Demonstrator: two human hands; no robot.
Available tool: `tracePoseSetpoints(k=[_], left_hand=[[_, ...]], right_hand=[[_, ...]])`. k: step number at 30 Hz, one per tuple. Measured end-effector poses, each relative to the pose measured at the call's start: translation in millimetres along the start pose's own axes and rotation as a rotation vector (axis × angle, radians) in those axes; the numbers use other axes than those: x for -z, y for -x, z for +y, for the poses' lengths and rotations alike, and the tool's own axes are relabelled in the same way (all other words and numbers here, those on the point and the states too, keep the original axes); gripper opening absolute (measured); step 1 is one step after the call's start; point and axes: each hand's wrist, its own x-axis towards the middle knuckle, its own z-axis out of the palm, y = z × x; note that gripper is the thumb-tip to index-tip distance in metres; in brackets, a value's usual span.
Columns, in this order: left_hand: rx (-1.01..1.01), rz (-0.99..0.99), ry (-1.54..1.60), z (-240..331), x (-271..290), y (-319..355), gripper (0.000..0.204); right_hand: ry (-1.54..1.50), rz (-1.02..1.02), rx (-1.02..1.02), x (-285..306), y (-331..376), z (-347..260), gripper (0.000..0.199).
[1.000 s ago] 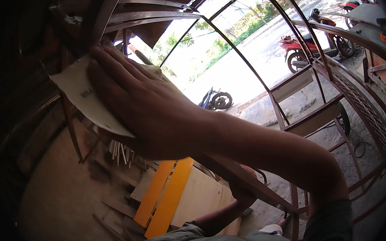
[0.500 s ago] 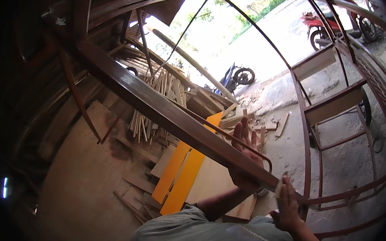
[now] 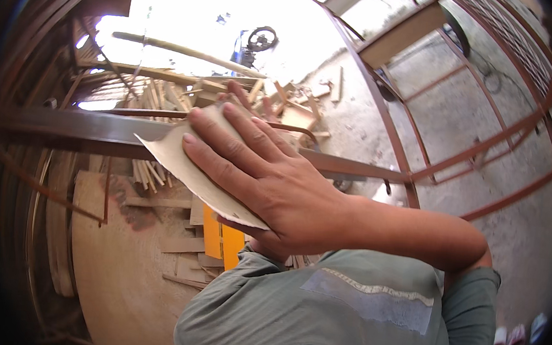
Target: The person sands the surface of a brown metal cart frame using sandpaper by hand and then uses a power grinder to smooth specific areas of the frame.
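My right hand [image 3: 257,161] lies with its fingers stretched over a curled beige sheet of sandpaper [image 3: 182,168], which it holds in front of the dark brown rail [image 3: 84,133]. One edge of the sheet bends away beyond the fingertips. Behind it, my left hand [image 3: 238,94] is mostly hidden. Only some of its fingers show past the top of the sheet, stretched out, on the far side of the rail. A thin brown rod [image 3: 286,127] runs alongside the rail there. Whether the sheet touches the rail is covered by my right hand.
Wooden offcuts [image 3: 300,113] and sticks are heaped beyond the rail. Yellow boards [image 3: 222,236] and a large wooden panel [image 3: 120,257] lie below. A brown metal frame [image 3: 412,128] stands at the right. Far back is a motorbike wheel [image 3: 262,39].
My right hand has swung up and left with the sandpaper, now covering most of my left hand. The view has shifted right, and the rail now runs nearly level.
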Motion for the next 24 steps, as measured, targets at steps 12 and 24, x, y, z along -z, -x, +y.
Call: tracePoseSetpoints(k=[12,24], left_hand=[[-0.083,-0.028,0.171,-17,-13,8,0.091],[-0.093,0.009,0.835,-18,-6,5,0.105]], right_hand=[[-0.033,0.064,-0.767,-8,188,73,0.080],[0.262,-0.178,-1.306,16,290,82,0.064]])
